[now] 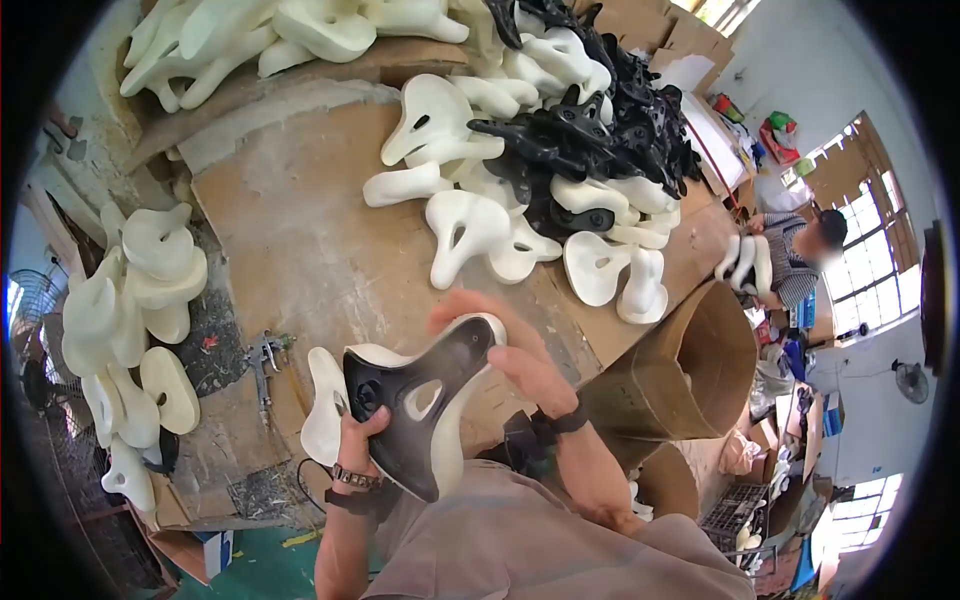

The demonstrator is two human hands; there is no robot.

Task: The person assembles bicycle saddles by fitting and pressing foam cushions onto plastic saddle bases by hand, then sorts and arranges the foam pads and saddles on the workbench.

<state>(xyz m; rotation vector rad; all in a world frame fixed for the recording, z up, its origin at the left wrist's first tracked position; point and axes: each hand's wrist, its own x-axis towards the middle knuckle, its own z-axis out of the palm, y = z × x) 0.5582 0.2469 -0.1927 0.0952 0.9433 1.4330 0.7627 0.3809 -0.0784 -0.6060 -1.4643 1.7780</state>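
Close to my body, a saddle-shaped foam piece point(452, 440) has a black shell point(405, 405) on its upturned face, with a slot through the middle. My left hand point(362, 437) grips its left edge, thumb on the black shell. At its upper right end is my right hand point(505, 345), its thumb on the rim and its fingers blurred along the far side. A separate cream foam piece point(322, 405) lies just left of the held piece.
Cream foam pieces point(465, 235) and black shells point(630, 120) are heaped at the back. More foam pieces point(165, 255) stand left, near a spray gun point(264, 365). Right are a cardboard drum point(655, 375) and a co-worker point(795, 255) with foam pieces.
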